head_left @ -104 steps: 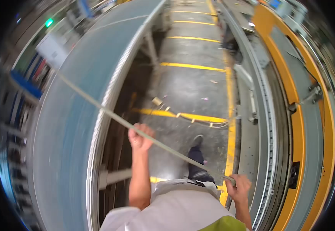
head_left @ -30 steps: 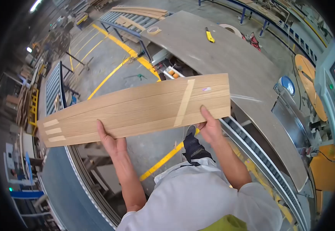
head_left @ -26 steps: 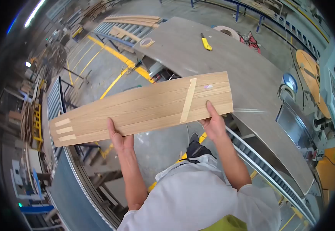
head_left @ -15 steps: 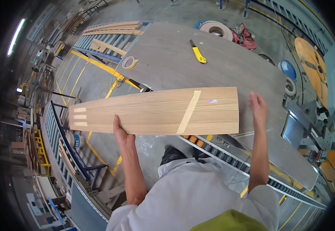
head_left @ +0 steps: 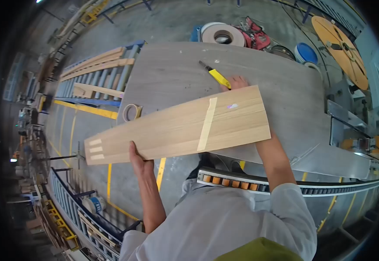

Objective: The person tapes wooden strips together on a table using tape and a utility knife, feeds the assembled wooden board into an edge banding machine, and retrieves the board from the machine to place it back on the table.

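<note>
A long, tapered wooden board is tilted above the table's near edge. My left hand grips its lower edge, thumb on the top face and the other fingers hidden underneath. Strips of masking tape and a small purple-and-white mark lie on the board. Reaching beneath its wide end, my right hand shows only its fingers past the far edge, stretched out beside the handle of a yellow utility knife. Whether they touch the knife is unclear. A roll of masking tape rests at the table's left edge.
The grey table extends under and beyond the board. A roller conveyor with wooden strips stands at the left. Behind the table are a large tape reel, a red tool and a blue-lidded bucket. A roller track crosses before my body.
My right hand has moved from right of the board to beneath it, close to the knife. The board's wide end has tilted upward in view. My head view has turned.
</note>
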Tool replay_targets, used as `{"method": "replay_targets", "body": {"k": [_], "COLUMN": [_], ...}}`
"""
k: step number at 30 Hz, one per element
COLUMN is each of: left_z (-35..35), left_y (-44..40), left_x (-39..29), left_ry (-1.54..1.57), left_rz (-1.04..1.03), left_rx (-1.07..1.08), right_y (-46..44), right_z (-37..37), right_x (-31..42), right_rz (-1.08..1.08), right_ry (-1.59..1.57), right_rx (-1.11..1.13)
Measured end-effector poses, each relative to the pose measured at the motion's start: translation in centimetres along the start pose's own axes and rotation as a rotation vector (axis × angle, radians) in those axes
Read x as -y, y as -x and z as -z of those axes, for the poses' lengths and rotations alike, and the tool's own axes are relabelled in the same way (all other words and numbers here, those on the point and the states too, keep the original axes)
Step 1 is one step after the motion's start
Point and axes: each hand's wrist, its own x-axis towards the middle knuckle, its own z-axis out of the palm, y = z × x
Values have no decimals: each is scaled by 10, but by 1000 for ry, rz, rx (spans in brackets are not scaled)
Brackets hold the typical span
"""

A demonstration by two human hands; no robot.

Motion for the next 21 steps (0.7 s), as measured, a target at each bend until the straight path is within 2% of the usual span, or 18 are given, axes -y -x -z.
{"method": "replay_targets", "body": {"k": [1, 3, 5, 7, 9, 13, 16, 18, 21], "left_z": [-2, -11, -35, -58, -82, -119, -137, -138, -140], "left_y": [-10, -36, -47, -51, -56, -64, -66, -77, -77], "left_x": [-2, -4, -3, 6, 22, 76, 120, 149, 180], "left_ry": [-2, -69, -90, -102, -97, -84, -113, -137, -189], "left_rz": [34, 20, 58, 96, 135, 201, 247, 287, 275], "left_rx": [-16, 60, 81, 121, 213, 330, 386, 374, 376], "right_y": [7, 35, 86, 137, 186, 245, 253, 240, 208], "right_z": [1, 17, 36, 83, 119, 167, 182, 183, 163], "right_x": [-7, -34, -75, -80, -91, -92, -80, -65, -30], "right_rz": [-16, -661, -333, -407, -483, -669, -717, -604, -586], "right_ry": [19, -839, -358, 232, 392, 501, 593, 242, 50], "right_rx": [28, 32, -316, -411, -435, -374, -486, -754, -535]}}
